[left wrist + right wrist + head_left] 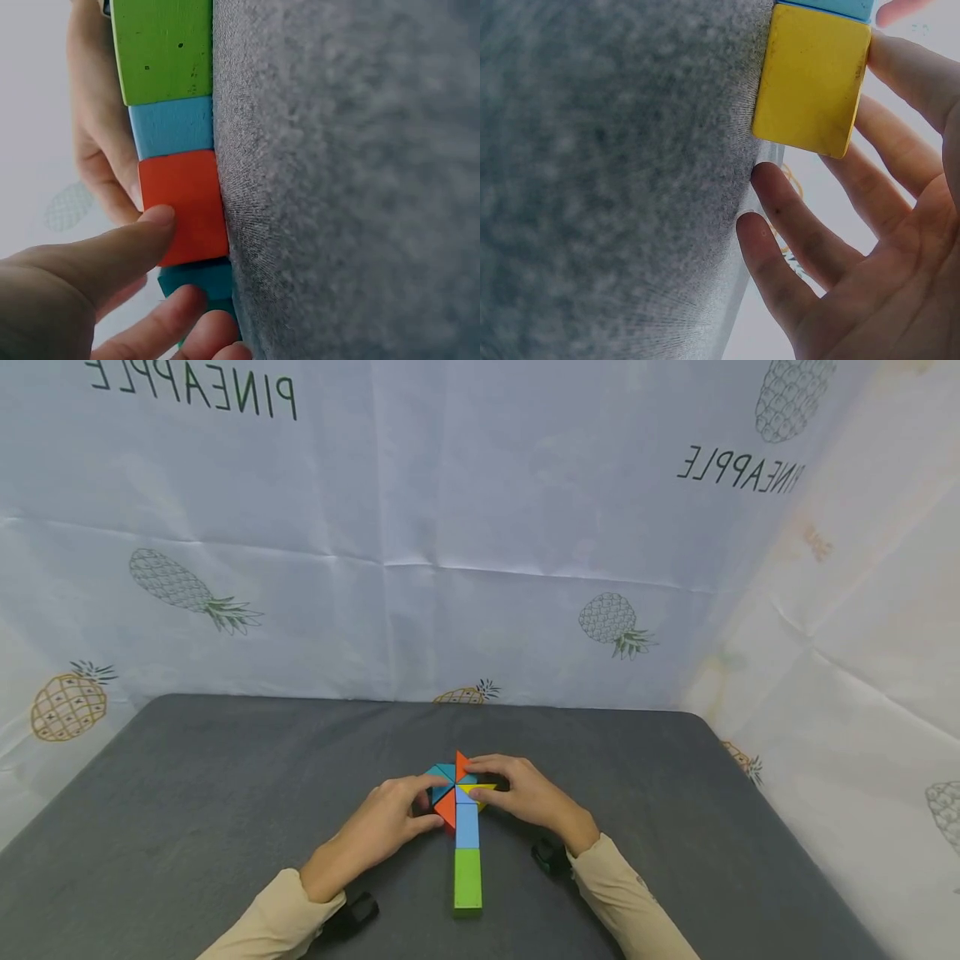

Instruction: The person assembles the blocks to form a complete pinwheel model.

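Wooden blocks form a pinwheel shape on the dark table. Its lower-left piece is an orange triangular block (447,807), and teal triangular blocks (446,770) sit above that. My left hand (381,822) rests its thumb on the orange block's side (193,217), index finger over the teal pieces. On the other side, my right hand (534,795) touches an upper orange triangle (461,763) with its index finger. Its thumb lies at a yellow triangular block (489,787); in the right wrist view the fingers spread beyond the yellow face (811,79).
A light blue block (467,828) and a green block (467,878) run in line from the pinwheel toward me. The grey cloth-covered table (225,777) ends at a hanging white curtain (480,510) printed with pineapples. Dark wrist devices (551,856) sit under both sleeves.
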Available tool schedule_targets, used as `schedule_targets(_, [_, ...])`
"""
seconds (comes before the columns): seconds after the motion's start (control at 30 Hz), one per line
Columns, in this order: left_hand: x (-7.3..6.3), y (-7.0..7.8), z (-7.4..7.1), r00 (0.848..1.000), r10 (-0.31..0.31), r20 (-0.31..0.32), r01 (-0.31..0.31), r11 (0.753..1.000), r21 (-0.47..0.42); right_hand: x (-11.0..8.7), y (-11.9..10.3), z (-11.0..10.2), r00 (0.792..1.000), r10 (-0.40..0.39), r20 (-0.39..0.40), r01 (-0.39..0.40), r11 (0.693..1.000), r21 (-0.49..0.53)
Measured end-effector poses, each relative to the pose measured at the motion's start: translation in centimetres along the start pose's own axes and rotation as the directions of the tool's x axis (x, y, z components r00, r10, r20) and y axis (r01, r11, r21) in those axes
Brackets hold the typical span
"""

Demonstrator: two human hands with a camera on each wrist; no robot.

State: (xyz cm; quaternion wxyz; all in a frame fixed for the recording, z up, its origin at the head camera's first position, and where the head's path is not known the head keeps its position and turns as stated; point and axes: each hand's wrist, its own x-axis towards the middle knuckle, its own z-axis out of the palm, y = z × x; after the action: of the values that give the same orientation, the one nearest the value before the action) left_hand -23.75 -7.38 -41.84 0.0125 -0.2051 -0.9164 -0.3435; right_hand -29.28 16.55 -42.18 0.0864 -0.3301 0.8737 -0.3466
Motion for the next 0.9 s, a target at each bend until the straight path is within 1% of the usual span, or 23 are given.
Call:
schedule_targets(0.1, [0.19, -0.06, 0.05, 1.0, 0.015, 0.015, -0.015, 1.0, -0.01, -0.02, 0.03, 0.01, 1.0, -0.009, -0.002, 0.009, 1.0, -0.005])
schedule_targets(0.3, [0.47, -0.18, 0.13, 0.999, 0.037, 0.013, -0.037, 0.999, -0.004, -0.05, 0.0, 0.0, 1.0, -0.003, -0.003, 0.003, 1.0, -0.005])
schedule_targets(0.67, [0.5, -0.19, -0.18, 0.999, 0.002, 0.05, -0.002, 1.0, -0.013, -0.14, -0.38, -0.14, 1.0, 0.01, -0.003, -0.01, 1.0, -0.004])
schedule_targets(0.9, [0.41, -0.55, -0.33, 0.998, 0.012, 0.069, -0.01, 1.0, -0.028, -0.14, -0.51, -0.04, 1.0, 0.021, 0.008, -0.021, 1.0, -0.008])
